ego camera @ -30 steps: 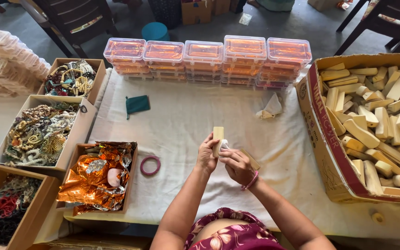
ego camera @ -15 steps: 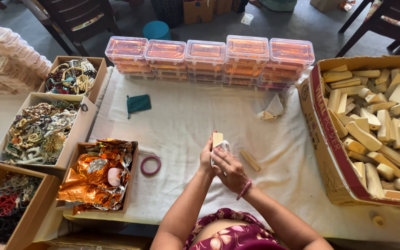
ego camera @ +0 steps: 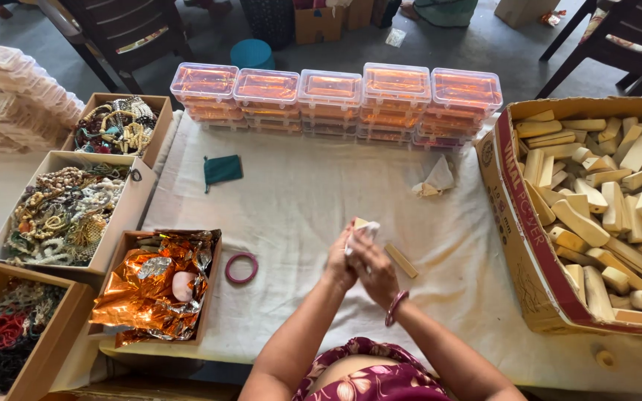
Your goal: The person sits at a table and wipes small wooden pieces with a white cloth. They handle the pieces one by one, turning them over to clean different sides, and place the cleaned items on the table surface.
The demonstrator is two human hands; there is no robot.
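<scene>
Mostly hidden: wooden block [ego camera: 360,223] between hands.

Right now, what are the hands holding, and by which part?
Both hands, left hand and right hand, hold a small wooden block with white tissue against it, by its lower end; its top pokes out above.

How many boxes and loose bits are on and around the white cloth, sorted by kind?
Cardboard boxes of beaded jewellery: 3
Box of orange foil: 1
Big carton of wooden blocks: 1
Stacks of clear lidded cases: 5
Loose bangle: 1
Green pouch: 1
Loose wooden stick: 1
Total: 13
</scene>
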